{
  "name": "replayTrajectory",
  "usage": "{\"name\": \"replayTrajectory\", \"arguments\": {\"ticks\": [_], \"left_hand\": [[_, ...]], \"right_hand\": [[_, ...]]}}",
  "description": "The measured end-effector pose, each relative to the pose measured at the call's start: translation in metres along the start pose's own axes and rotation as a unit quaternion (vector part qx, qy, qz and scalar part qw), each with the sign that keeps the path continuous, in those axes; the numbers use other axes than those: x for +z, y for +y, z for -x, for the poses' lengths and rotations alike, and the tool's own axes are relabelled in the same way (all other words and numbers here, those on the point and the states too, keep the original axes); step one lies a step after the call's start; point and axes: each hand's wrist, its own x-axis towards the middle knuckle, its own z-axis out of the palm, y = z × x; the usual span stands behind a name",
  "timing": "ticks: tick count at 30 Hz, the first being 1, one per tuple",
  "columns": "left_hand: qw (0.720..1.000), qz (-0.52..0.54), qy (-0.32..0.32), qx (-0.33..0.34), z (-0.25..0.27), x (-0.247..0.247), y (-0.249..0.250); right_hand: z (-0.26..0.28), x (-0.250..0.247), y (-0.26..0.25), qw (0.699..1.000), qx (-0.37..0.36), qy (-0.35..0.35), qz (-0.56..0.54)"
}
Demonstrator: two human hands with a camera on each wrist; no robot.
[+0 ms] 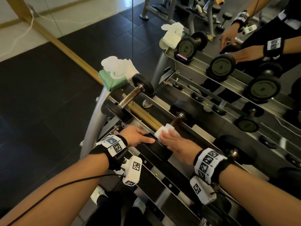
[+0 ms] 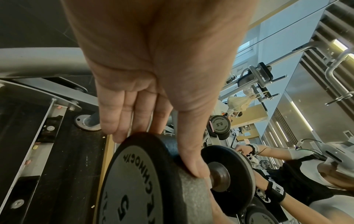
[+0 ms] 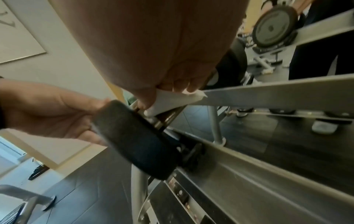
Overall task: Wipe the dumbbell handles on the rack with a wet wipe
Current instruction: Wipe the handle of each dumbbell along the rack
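Gripping the near dumbbell on the rack, my left hand curls over its near plate. My right hand wraps a wipe round the handle, mostly hiding it. A green pack at the rack's end holds wipes, one sticking out.

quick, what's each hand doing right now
Left hand: grips the near dumbbell end.
Right hand: holds the wet wipe around the handle.
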Motion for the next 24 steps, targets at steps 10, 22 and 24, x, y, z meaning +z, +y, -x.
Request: {"name": "replayTrajectory", "arguments": {"ticks": [10, 22, 24], "left_hand": [[0.999, -0.031, -0.017, -0.007, -0.006, -0.002, 0.003], [0.981, 0.026, -0.058, 0.186, 0.008, -0.005, 0.057], [0.965, 0.148, -0.139, 0.165, 0.011, -0.004, 0.065]], "right_hand": [[-0.011, 0.007, 0.018, 0.950, 0.102, 0.147, -0.254], [0.019, -0.025, -0.002, 0.851, 0.135, 0.281, -0.422], [0.020, -0.027, -0.004, 0.829, 0.131, 0.301, -0.452]]}}
